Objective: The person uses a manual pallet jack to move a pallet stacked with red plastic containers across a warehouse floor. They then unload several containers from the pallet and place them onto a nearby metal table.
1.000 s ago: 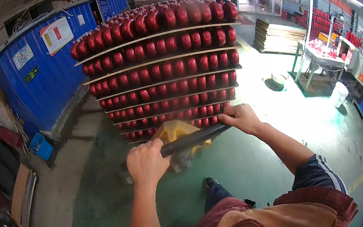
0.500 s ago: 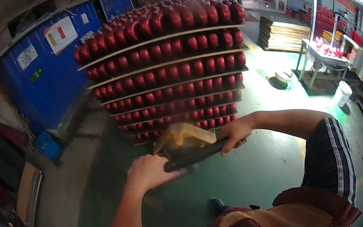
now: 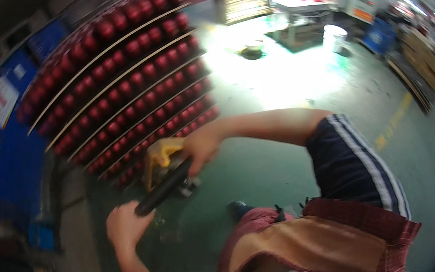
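Note:
Both my hands are on the black handle bar (image 3: 162,191) of what looks like a yellow pallet jack (image 3: 162,154). My left hand (image 3: 128,225) is closed around its lower-left end, and my right hand (image 3: 203,147) grips the upper-right end. The bar slants across the lower middle of the picture. Just beyond it rises a tall load of dark red, rounded pieces (image 3: 131,48) in several layers. Thin boards (image 3: 111,44) separate the layers. The jack's forks and whatever bears the load underneath are hidden.
A blue cabin-like structure (image 3: 12,134) stands close to the load's left. To the far right are stacked boards (image 3: 249,3), a work table (image 3: 302,6) and a white bucket (image 3: 334,36). Flat brown cardboard (image 3: 426,60) stands at the right, by a yellow floor line (image 3: 397,118).
My view has swung right, so the load and cabin now appear farther left and tilted. The handle bar has turned to a steeper slant, with both hands still on it.

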`<state>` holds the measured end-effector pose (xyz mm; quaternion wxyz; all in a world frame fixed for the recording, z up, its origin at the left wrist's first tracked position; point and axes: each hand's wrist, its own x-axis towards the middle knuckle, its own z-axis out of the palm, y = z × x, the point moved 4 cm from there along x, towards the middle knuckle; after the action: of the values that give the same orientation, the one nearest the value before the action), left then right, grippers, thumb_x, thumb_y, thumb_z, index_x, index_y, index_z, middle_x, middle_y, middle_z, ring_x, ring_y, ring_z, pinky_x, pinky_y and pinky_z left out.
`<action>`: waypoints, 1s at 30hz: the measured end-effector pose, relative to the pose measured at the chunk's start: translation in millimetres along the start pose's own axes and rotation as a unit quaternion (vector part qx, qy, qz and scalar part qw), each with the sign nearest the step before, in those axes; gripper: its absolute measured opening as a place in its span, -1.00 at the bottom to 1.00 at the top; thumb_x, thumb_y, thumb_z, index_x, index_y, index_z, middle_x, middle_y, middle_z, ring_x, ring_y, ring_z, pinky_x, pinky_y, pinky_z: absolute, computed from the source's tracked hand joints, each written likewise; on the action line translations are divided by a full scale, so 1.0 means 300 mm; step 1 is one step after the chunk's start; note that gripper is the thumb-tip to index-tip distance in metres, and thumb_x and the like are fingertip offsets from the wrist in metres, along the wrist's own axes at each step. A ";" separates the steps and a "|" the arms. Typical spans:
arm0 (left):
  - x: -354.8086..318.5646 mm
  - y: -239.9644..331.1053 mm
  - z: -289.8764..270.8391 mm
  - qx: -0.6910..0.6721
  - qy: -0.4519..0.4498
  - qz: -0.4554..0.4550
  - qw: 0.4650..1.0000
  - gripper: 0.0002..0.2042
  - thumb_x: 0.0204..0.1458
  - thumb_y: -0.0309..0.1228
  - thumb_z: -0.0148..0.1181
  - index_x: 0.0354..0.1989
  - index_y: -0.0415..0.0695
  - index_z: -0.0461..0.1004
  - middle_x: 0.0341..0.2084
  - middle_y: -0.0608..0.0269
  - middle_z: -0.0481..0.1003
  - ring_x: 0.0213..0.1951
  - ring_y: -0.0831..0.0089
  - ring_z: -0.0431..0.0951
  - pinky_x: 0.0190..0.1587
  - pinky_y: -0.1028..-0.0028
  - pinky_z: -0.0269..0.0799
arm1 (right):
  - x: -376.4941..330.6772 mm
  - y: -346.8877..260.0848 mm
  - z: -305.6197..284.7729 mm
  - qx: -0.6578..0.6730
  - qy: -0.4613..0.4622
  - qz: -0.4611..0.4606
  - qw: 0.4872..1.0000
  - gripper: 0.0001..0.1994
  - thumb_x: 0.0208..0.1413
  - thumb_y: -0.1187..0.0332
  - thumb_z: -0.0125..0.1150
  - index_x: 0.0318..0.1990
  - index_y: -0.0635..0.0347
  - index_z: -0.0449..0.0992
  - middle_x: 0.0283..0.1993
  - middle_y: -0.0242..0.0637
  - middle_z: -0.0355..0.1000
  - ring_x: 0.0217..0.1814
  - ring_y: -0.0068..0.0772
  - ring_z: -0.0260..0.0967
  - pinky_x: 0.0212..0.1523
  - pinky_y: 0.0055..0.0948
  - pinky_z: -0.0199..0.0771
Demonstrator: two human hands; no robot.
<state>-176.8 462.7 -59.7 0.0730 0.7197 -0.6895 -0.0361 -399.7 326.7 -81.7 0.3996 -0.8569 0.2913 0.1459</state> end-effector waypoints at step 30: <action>0.016 -0.297 -0.100 -0.043 -0.035 0.042 0.998 -0.76 -0.31 -0.14 0.34 -0.53 0.00 0.56 -0.62 0.17 0.54 -0.47 0.14 0.57 -0.42 0.24 0.45 | -0.038 -0.086 0.076 -0.014 0.368 -0.188 0.911 -0.70 -0.26 0.42 0.34 -0.25 0.09 0.51 -0.36 -0.21 0.45 -0.30 -0.09 0.44 -0.30 -0.23 0.44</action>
<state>-83.9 463.0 -43.7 0.0816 0.6845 -0.7191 -0.0879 -393.2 361.7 -75.3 0.2722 -0.8943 0.2489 -0.2535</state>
